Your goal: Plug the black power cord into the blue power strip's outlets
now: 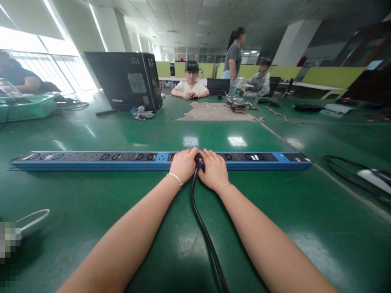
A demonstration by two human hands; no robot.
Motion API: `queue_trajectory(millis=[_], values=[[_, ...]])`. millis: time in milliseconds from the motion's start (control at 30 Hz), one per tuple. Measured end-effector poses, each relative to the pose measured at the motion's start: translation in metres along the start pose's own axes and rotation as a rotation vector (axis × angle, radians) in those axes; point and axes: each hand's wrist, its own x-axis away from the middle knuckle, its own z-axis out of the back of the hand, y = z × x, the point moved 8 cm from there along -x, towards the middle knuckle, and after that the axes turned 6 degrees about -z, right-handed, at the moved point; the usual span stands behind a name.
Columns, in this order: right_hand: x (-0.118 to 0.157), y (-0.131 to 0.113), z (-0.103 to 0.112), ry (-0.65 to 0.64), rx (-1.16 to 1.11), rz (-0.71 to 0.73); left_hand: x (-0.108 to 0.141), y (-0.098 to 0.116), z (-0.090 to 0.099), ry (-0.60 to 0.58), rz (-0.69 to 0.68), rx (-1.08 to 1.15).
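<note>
My two hands are close together near the middle of a long blue power strip [91, 166], which lies crosswise in front of me on the green table [100, 195]. My left hand [183, 165] and right hand [214, 169] are both clamped on the black plug [198, 157] of a thick black cable [205, 228], one from each side. My fingers hide its far end, so I can't tell whether it sits in a socket. From there the cable runs down between my forearms toward me. I wear a thin bracelet on each wrist. Beyond the strip, a pair of gloves [142, 113] lies just beside a black computer tower [122, 81], with a flat brown sheet [210, 112] to their right. Another person [191, 87] sits across the table, and a green basket [30, 109] stands at far left.
</note>
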Motion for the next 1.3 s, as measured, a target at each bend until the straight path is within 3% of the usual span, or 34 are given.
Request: queue_trajectory(millis=[267, 433, 533, 600, 767, 833, 933, 1033, 1300], values=[[-0.001, -0.001, 0.0, -0.008, 0.001, -0.011, 0.002, 0.001, -0.005, 0.027, 0.011, -0.031], [-0.001, -0.003, 0.0, -0.018, 0.035, -0.025, 0.0, 0.003, 0.018, 0.312, 0.001, 0.05], [-0.001, -0.003, -0.001, -0.024, 0.053, -0.016, -0.003, 0.002, 0.029, 0.376, -0.03, 0.082], [-0.001, -0.003, -0.001, -0.021, 0.056, -0.01, -0.002, -0.014, 0.037, 0.388, 0.034, 0.102], [-0.001, -0.002, -0.002, -0.007, 0.048, -0.001, 0.021, -0.099, 0.067, 0.48, 0.448, 0.174], [-0.001, -0.002, -0.002, -0.006, 0.047, -0.002, 0.033, -0.121, 0.077, 0.475, 0.469, 0.207], [-0.001, -0.002, -0.002, -0.006, 0.049, -0.006, 0.047, -0.135, 0.079, 0.39, 0.425, 0.247], [-0.001, -0.002, -0.001, -0.007, 0.056, -0.003, 0.059, -0.136, 0.07, 0.302, 0.423, 0.269], [-0.001, -0.002, -0.002, -0.008, 0.063, 0.001, 0.058, -0.133, 0.051, 0.263, 0.381, 0.294]])
